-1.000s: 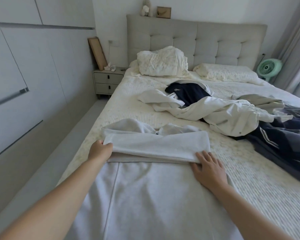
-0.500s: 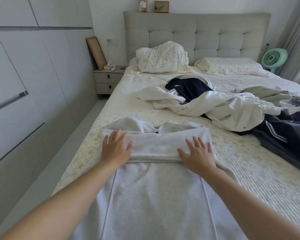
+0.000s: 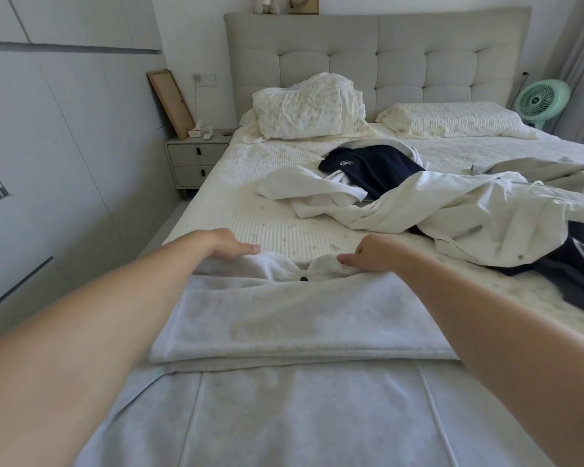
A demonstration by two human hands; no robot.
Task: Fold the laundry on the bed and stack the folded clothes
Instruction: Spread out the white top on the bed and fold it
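While gripping hood bunch beyond fold | left hand [image 3: 228, 246] and right hand [image 3: 368, 256] both pinching grey hoodie [image 3: 294, 318] | pull evenly, flatten before folding

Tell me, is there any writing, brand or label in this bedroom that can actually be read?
Nothing can be read here.
Navy garment: a small pale logo on the chest, too blurred to read.
Brown box on the headboard: a dark mark, too small to tell.
Green fan: no legible text.
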